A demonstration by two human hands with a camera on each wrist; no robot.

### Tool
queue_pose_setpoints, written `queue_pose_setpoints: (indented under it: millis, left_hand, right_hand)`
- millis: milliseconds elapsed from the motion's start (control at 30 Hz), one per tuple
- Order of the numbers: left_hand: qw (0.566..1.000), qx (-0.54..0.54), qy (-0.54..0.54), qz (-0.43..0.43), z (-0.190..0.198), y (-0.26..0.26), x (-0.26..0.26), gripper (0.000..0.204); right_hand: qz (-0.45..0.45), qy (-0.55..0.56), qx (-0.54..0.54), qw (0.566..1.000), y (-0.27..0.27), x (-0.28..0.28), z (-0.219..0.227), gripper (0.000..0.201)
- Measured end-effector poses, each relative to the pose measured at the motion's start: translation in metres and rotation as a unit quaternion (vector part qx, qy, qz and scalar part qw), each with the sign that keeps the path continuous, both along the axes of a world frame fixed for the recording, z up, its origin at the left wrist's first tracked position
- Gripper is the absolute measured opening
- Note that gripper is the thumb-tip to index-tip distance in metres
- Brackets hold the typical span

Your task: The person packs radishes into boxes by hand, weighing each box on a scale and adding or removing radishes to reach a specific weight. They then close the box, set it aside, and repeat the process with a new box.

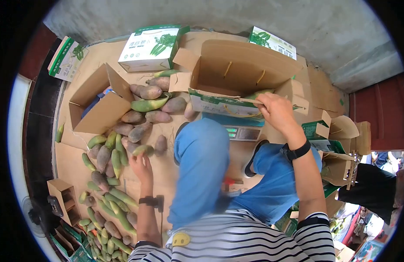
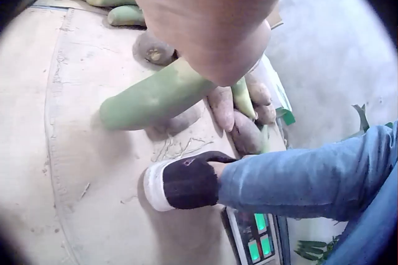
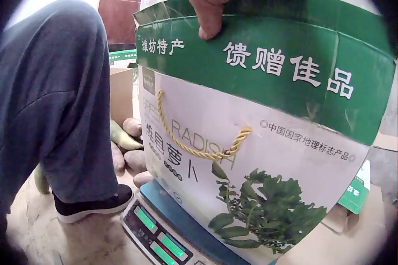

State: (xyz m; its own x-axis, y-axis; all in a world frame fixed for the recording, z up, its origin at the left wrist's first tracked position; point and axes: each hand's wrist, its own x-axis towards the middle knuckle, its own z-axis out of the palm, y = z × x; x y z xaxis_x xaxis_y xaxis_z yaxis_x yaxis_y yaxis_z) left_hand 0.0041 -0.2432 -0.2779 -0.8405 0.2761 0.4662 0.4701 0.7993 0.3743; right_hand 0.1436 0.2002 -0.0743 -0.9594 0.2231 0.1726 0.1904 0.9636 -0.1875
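Observation:
A green radish (image 2: pixel 149 98) is in my left hand (image 1: pixel 142 169), tilted over the cardboard-covered floor beside the radish pile (image 1: pixel 119 150). The fingertips in the left wrist view are hidden behind the hand. My right hand (image 1: pixel 276 111) grips the top edge of an open radish carton (image 3: pixel 273 100), thumb over its green front band. This carton stands on a digital scale (image 3: pixel 163 231) with lit green displays. Inside it a green radish (image 1: pixel 259 93) shows, and a yellow rope handle (image 3: pixel 205 153) hangs on its front.
A closed radish box (image 1: pixel 151 48) stands by the wall. Left of the pile is an open brown carton (image 1: pixel 99 111) with something blue in it. More opened cartons (image 1: pixel 337 135) stand on the right. My shoe (image 2: pixel 186 181) is planted beside the scale.

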Motion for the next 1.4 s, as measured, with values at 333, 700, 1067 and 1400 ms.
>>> queue_pose_setpoints:
  millis: [333, 700, 1067, 1400]
  left_hand:
    - [0.909, 0.358, 0.162, -0.139, 0.205, 0.108, -0.044, 0.027]
    - [0.923, 0.182, -0.117, -0.317, 0.206, 0.183, -0.032, 0.04]
    - [0.881, 0.032, -0.412, -0.229, 0.064, 0.069, -0.027, 0.038]
    - [0.811, 0.145, -0.527, -0.209, -0.097, 0.022, -0.038, 0.034]
  right_hand:
    - [0.025, 0.008, -0.001, 1.0, 0.003, 0.001, -0.006, 0.006]
    - [0.002, 0.03, 0.024, 0.999, 0.004, 0.008, -0.012, 0.005]
    - [0.003, 0.058, -0.021, 0.998, -0.001, 0.004, -0.001, 0.007]
    - [-0.006, 0.083, 0.004, 0.997, 0.005, -0.001, -0.017, 0.006]
